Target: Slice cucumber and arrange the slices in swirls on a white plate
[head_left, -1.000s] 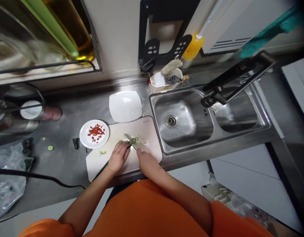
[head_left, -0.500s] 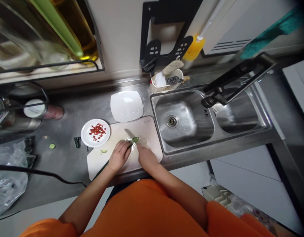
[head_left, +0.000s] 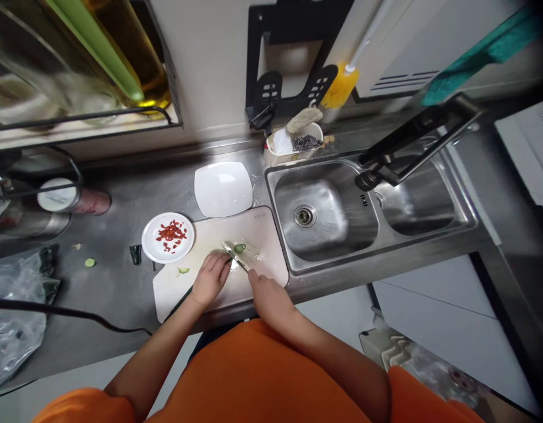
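With your right grip [head_left: 271, 298] closed round the knife [head_left: 237, 261] and your left grip [head_left: 210, 279] clasping the cucumber [head_left: 178, 304] on the cutting board [head_left: 263, 236], curl your left fingers [head_left: 217, 263] back from the edge and take even strokes, letting slices [head_left: 240, 248] gather just beyond the blade.

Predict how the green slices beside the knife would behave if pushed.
The green slices look thin, so probably light and bendy. They seem to lie flat, so sliding looks likelier than rolling. The cutting board glistens beside them, so they may slip.
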A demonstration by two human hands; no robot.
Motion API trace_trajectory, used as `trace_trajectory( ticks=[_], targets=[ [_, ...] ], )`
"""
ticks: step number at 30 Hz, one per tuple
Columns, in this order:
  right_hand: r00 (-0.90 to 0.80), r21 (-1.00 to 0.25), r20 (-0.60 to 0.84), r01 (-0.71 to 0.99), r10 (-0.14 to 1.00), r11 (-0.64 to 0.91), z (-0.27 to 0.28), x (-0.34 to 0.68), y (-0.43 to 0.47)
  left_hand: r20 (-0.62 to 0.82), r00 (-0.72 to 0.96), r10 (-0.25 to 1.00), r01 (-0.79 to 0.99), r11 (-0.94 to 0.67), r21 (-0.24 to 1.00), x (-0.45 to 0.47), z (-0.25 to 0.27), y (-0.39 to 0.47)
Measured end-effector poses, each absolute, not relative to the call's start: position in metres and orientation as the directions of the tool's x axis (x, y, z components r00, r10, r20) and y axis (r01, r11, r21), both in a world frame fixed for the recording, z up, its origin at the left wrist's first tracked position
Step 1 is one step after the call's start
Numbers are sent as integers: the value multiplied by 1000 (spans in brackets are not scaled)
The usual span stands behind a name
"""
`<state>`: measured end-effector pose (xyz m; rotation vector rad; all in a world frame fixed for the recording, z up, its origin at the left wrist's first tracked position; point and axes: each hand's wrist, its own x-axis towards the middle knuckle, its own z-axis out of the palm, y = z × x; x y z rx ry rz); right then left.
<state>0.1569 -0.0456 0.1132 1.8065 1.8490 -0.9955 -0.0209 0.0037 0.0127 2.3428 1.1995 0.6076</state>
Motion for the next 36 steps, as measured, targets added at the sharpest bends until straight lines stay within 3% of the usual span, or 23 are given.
trace_trajectory(
  ticks=[19, 30, 36],
  targets=[
    [-125, -260, -709, 961, 694, -93, 108, 154, -41, 170, 529, 831, 624, -517, 586, -22, 8, 4],
    [-165, -375, -646, 919, 745, -121, 78, 140, -14, 158, 528, 834, 617, -505, 604, -22, 7, 4],
    [-130, -355, -657, 922, 743, -153, 76, 146, -14, 165, 525, 835, 613, -505, 608, -22, 7, 3]
  ],
)
